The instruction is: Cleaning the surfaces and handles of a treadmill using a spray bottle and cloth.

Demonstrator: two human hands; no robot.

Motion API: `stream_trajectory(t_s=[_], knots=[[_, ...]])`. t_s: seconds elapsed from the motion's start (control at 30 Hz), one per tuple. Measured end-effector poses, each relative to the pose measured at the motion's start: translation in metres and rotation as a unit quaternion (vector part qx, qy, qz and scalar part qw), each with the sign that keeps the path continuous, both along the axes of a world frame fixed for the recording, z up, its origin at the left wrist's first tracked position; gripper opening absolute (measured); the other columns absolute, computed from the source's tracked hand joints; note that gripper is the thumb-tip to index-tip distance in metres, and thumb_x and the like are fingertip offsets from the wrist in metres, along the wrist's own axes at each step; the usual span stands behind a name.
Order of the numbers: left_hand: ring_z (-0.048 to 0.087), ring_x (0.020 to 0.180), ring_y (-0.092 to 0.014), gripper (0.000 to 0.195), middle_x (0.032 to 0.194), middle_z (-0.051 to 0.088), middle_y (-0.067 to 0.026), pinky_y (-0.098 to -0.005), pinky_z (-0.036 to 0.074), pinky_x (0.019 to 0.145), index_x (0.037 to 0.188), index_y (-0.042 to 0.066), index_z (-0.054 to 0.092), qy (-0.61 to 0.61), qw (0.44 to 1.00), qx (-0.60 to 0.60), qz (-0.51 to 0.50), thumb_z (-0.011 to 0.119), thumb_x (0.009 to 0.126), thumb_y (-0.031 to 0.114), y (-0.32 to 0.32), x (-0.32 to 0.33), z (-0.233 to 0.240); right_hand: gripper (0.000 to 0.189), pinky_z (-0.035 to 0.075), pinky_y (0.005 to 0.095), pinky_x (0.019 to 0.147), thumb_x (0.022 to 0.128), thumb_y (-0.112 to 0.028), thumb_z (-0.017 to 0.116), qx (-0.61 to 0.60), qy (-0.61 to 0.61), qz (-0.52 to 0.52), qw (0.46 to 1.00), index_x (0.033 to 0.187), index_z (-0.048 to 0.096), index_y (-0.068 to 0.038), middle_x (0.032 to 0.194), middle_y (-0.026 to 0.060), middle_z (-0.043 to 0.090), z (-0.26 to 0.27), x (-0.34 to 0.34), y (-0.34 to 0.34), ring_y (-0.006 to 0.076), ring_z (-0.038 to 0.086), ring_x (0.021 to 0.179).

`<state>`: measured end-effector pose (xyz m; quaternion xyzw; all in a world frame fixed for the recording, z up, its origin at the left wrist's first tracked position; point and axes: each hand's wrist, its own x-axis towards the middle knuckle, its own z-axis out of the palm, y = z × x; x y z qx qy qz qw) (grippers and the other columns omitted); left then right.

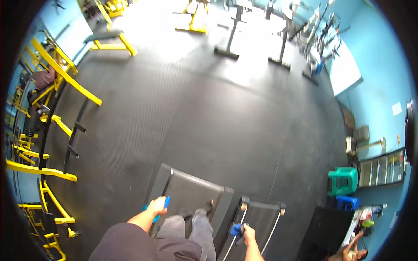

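My left hand [157, 206] is closed around a blue object [167, 201], with more blue-green showing below the fingers; its kind cannot be told. My right hand [249, 233] grips a bunched blue and dark cloth [237, 229], held over the narrower treadmill [260, 213]. Beneath my legs lies the belt of a wider treadmill [196, 181]. My left hand is above that treadmill's left side rail.
Yellow gym frames [67, 76] and a bench [111, 45] stand left, by a mirror. Exercise bikes [315, 60] are ahead. At right are a green plastic stool [343, 181], a blue stool [347, 202], a glass-door cooler [382, 168] and a person [354, 253].
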<state>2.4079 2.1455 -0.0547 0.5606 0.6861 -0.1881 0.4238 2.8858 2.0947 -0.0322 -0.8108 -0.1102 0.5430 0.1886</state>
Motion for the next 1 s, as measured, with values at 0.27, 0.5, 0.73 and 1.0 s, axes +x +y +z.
stream_trajectory(t_s=[0.27, 0.5, 0.73, 1.0], knots=[[0.058, 0.111, -0.038, 0.058, 0.116, 0.061, -0.0230, -0.0430, 0.046, 0.094, 0.119, 0.004, 0.054, -0.027, 0.956, 0.119, 0.268, 0.065, 0.070, 0.032, 0.039, -0.031, 0.053, 0.032, 0.051, 0.0414, 0.061, 0.085, -0.033, 0.055, 0.005, 0.009, -0.035, 0.999, 0.087, 0.069, -0.004, 0.077, 0.0067, 0.066, 0.073, 0.017, 0.120, 0.0216, 0.063, 0.068], [0.060, 0.110, -0.034, 0.064, 0.114, 0.063, -0.0196, -0.0406, 0.047, 0.094, 0.115, 0.003, 0.054, -0.108, 0.843, 0.151, 0.505, 0.074, 0.062, 0.033, 0.040, -0.049, -0.006, 0.038, 0.051, 0.0397, 0.060, 0.087, -0.039, 0.050, 0.069, 0.094, 0.028, 0.993, 0.085, 0.068, -0.006, 0.075, 0.0073, 0.064, 0.327, -0.348, 0.232, 0.0230, 0.062, 0.065], [0.058, 0.113, -0.034, 0.070, 0.117, 0.060, -0.0219, -0.0406, 0.047, 0.094, 0.117, 0.000, 0.055, 0.033, 0.863, 0.102, 0.494, 0.076, 0.061, 0.035, 0.062, -0.109, -0.173, 0.041, 0.051, 0.0391, 0.061, 0.089, -0.043, 0.048, 0.162, 0.119, 0.213, 0.956, 0.087, 0.068, -0.007, 0.075, 0.0078, 0.063, 0.156, -0.129, 0.406, 0.0240, 0.061, 0.067], [0.066, 0.096, -0.033, 0.060, 0.111, 0.063, -0.0199, -0.0406, 0.053, 0.080, 0.120, -0.003, 0.049, -0.050, 0.771, 0.225, 0.594, 0.069, 0.074, 0.031, 0.163, -0.125, -0.161, 0.039, 0.052, 0.0389, 0.067, 0.089, -0.043, 0.050, 0.015, 0.025, 0.658, 0.752, 0.093, 0.068, -0.008, 0.085, 0.0098, 0.064, 0.142, -0.298, 0.548, 0.0235, 0.061, 0.081]])
